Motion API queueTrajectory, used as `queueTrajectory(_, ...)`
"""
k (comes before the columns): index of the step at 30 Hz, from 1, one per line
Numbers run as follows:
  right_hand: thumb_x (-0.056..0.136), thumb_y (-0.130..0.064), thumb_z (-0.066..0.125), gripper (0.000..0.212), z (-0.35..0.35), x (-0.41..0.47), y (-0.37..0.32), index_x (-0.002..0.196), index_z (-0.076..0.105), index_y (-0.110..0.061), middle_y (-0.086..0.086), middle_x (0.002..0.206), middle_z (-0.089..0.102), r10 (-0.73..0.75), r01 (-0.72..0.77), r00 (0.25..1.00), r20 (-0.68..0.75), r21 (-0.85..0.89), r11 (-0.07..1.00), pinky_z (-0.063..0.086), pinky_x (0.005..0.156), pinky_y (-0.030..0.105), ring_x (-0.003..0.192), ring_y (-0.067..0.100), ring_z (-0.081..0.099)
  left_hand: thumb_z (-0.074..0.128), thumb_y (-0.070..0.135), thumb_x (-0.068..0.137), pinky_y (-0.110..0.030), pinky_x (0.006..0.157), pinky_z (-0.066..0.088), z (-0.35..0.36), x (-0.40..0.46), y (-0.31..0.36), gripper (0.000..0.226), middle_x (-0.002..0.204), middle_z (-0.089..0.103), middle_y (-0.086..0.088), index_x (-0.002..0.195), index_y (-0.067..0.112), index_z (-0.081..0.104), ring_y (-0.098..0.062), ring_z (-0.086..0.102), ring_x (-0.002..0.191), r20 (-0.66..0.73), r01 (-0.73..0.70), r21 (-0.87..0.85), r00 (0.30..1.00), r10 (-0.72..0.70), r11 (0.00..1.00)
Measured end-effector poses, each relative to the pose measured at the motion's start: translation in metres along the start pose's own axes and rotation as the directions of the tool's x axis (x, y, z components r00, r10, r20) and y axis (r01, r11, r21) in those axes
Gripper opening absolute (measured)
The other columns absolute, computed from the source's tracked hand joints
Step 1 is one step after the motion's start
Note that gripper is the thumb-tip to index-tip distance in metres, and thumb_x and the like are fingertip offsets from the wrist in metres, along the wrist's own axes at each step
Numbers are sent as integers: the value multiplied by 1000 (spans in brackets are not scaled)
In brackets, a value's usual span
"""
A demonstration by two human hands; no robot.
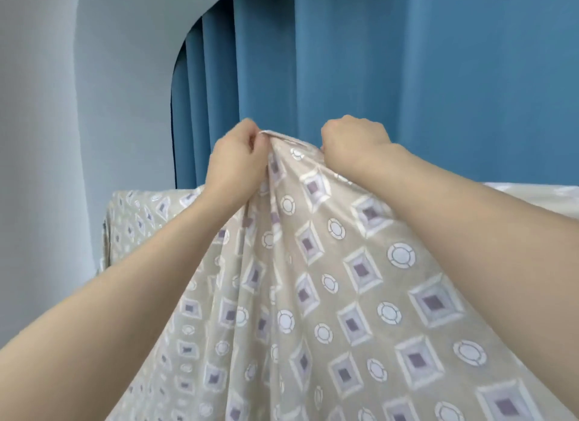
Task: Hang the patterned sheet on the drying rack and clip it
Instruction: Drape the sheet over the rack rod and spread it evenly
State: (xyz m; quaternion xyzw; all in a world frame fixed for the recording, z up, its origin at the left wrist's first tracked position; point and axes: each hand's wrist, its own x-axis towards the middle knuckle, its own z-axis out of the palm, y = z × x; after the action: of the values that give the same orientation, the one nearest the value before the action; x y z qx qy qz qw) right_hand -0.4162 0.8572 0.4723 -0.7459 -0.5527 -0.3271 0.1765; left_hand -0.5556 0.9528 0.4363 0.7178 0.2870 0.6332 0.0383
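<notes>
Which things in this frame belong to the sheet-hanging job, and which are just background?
Part of the job:
- patterned sheet, lifted to a peak, its far part draped over something hidden
- left hand, pinching the sheet's top edge
- right hand, gripping the same edge

Background:
- blue curtain
- grey wall

No rack or clips are visible.

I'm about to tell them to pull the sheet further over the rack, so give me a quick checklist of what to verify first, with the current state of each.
1. Left hand pinches the top edge of the patterned sheet: ok.
2. Right hand grips the same edge, close beside the left: ok.
3. Part of the sheet already draped over the far side, at left: ok.
4. Drying rack bar position: cannot tell, the fabric covers it.
5. Clips within reach: cannot tell, none in view.
6. Sheet hanging smooth: not ok, it is bunched into folds under the hands.
</notes>
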Motion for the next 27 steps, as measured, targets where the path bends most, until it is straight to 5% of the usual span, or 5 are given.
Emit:
queueTrajectory(4,86,-4,42,19,1,0,-12,69,39,-13,2,73,43,80,-80,984,161,-10,997,34,61,30,62,20,42,52,28,91,-33,64,46,24,30,-10,21,69,58,1,80,12,57,-23,53,67,224,-1,244,973,-55,970)
queueTrajectory(8,86,-6,41,17,-9,-14,-25,70,43,-10,4,72,48,89,-102,974,210,51,993,31,52,26,59,20,43,54,30,94,-30,74,45,36,27,-20,29,100,65,-9,99,4,66,-24,57,85,709,-65,487,612,-351,871)
queueTrajectory(14,100,-29,30,33,16,-37,-59,78,48,-14,1,92,47,-66,-26,868,493,177,984,32,68,30,90,23,48,46,19,94,-37,79,53,29,31,-26,26,100,66,-7,100,3,65,-29,66,94,784,-114,504,477,-398,856)
queueTrajectory(21,102,-34,19,46,23,-29,-84,118,57,-13,8,133,52,0,-80,893,450,158,984,31,82,30,116,25,48,35,59,96,-32,65,43,5,35,-84,67,56,56,1,61,7,58,-19,51,56,593,87,167,787,-171,982)
queueTrajectory(27,97,-33,22,37,48,-15,-117,70,41,-17,1,77,46,-5,-34,961,275,135,990,38,72,34,81,26,50,37,57,93,-37,86,41,-40,-18,-173,38,97,51,8,95,22,51,-18,47,99,210,-165,176,969,127,970)
